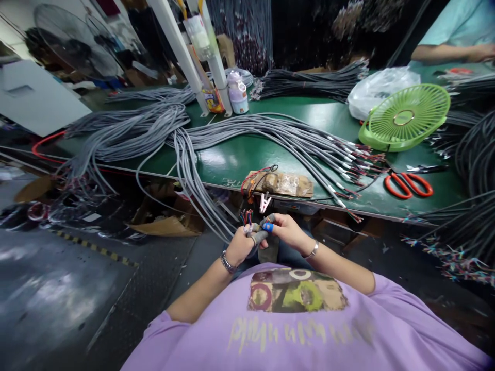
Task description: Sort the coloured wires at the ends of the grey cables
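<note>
In front of my lap, my left hand [244, 241] is closed around the ends of several grey cables [201, 190] that hang down from the bench. Coloured wire ends [246, 215] stick up above its fingers. My right hand [284, 230] meets it fingertip to fingertip, pinched at the same spot; a blue band and grey coverings wrap some fingers. What the right fingertips pinch is too small to make out. Just beyond my hands, a pale pink clip [265, 203] hangs at the bench edge beside a taped wooden block [284, 184] with red and black leads.
Grey cables with stripped ends [340, 159] lie across the green bench [228, 159]. Orange-handled scissors [409, 184], a green fan [406, 117], a plastic bag [381, 87] and a bottle [237, 94] stand around them. Black cables hang at right. Another person's arm [448, 53] is at the far right.
</note>
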`<state>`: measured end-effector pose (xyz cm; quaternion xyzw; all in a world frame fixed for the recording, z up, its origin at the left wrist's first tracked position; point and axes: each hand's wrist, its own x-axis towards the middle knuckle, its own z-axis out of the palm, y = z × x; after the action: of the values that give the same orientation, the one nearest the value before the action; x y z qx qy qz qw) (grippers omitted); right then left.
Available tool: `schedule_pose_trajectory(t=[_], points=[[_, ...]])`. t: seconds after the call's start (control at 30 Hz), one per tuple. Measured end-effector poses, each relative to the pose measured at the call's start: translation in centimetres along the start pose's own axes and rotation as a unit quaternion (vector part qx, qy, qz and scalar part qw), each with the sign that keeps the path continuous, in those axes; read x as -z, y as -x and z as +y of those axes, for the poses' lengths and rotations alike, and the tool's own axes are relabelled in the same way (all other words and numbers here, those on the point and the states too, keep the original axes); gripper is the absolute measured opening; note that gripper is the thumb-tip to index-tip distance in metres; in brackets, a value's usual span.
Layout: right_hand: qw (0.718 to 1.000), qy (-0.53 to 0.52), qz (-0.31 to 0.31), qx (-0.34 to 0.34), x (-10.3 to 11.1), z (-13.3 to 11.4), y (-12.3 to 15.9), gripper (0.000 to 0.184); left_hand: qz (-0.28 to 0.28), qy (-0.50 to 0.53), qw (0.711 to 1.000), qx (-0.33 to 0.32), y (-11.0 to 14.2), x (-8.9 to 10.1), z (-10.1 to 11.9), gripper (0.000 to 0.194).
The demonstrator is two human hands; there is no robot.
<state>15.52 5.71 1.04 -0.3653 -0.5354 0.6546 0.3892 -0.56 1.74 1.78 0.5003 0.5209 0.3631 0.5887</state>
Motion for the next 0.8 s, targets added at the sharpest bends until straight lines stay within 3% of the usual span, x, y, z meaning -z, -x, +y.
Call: schedule_pose_trajectory(t=[0.2, 0.5, 0.8], points=[[1.0, -0.02, -0.02, -0.012, 1.5, 1.1, -0.2, 0.029, 0.044, -0.013, 0.999, 0.007, 0.1, -0.9, -0.6, 0.028], [0.991, -0.074, -0.111, -0.009, 2.8, 2.3, -1.8, 0.031, 0.22, 0.018, 0.975, 0.0, 0.0, -2.8, -1.1, 0.026], [0.974, -0.063, -0.214, -0.039, 2.4, 2.5, -2.9, 0.035, 0.234, -0.028, 0.971, 0.032, 1.4, -3.1, -1.3, 0.025]])
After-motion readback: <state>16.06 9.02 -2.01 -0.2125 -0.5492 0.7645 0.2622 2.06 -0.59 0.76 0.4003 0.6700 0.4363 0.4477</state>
